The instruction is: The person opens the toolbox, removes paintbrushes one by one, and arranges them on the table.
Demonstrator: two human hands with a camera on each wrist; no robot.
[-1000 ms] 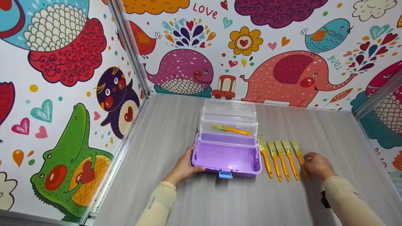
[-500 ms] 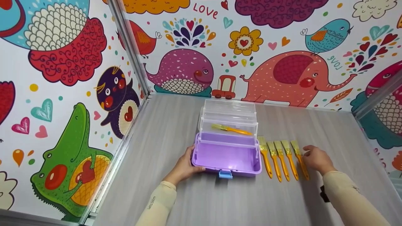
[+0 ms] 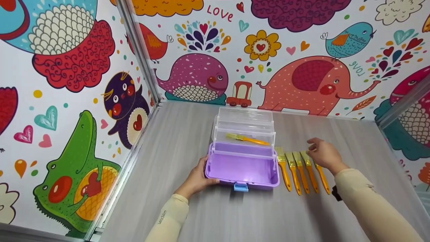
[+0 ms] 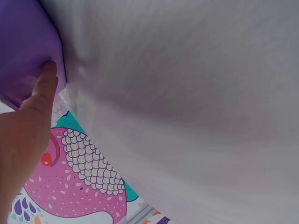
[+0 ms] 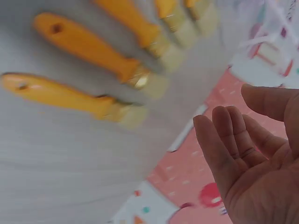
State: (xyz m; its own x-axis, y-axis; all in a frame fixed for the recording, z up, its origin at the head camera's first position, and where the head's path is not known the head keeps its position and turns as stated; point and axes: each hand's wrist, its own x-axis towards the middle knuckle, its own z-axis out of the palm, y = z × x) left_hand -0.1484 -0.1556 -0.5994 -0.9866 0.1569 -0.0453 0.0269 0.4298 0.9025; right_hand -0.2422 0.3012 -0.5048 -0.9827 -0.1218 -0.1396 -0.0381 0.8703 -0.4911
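My left hand (image 3: 197,178) grips the left front corner of a purple toolbox (image 3: 242,166), thumb at the front and fingers along the side wall. In the left wrist view a finger presses that purple wall (image 4: 28,42). The box stands open, with clear tiered trays (image 3: 245,117) raised at the back. One paintbrush (image 3: 252,139) with an orange handle lies in a tray. Right of the box, several similar paintbrushes (image 3: 302,174) lie in a row, bristles away from me. Above the rightmost one hovers my right hand (image 3: 326,154), holding nothing, its fingers loosely bent in the right wrist view.
A grey tabletop (image 3: 174,134) carries everything. Patterned panels (image 3: 289,43) rise behind it and on both sides, joined by metal frame bars (image 3: 141,50). A blue latch (image 3: 241,187) sticks out at the box's front.
My right hand has left the rightmost paintbrush's handle and moved up and left, over the bristle ends. The left hand and toolbox stay in place.
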